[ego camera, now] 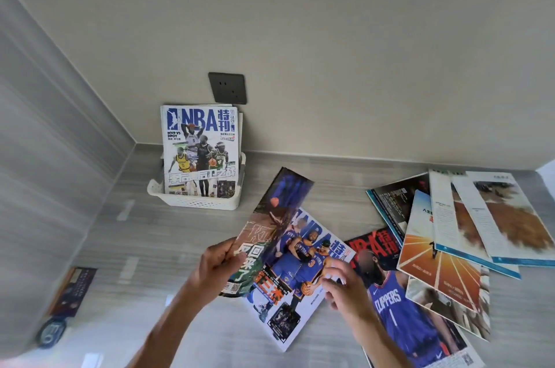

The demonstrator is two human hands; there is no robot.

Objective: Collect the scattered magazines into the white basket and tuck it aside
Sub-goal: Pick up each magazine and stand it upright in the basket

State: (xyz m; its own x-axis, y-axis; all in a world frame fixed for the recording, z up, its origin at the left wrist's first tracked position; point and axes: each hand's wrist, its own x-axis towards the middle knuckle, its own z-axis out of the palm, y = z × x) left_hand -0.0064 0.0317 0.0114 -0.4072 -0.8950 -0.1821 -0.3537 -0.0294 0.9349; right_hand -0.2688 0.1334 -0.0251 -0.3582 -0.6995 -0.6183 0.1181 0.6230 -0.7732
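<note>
Head view: left hand (216, 265) grips magazine (270, 226); basket (195, 199) cover (200, 151) reads "NBA".

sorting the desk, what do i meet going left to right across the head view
round blue badge → white basket with an upright NBA magazine → left hand gripping a magazine → right hand → Clippers magazine → fanned magazines
</note>
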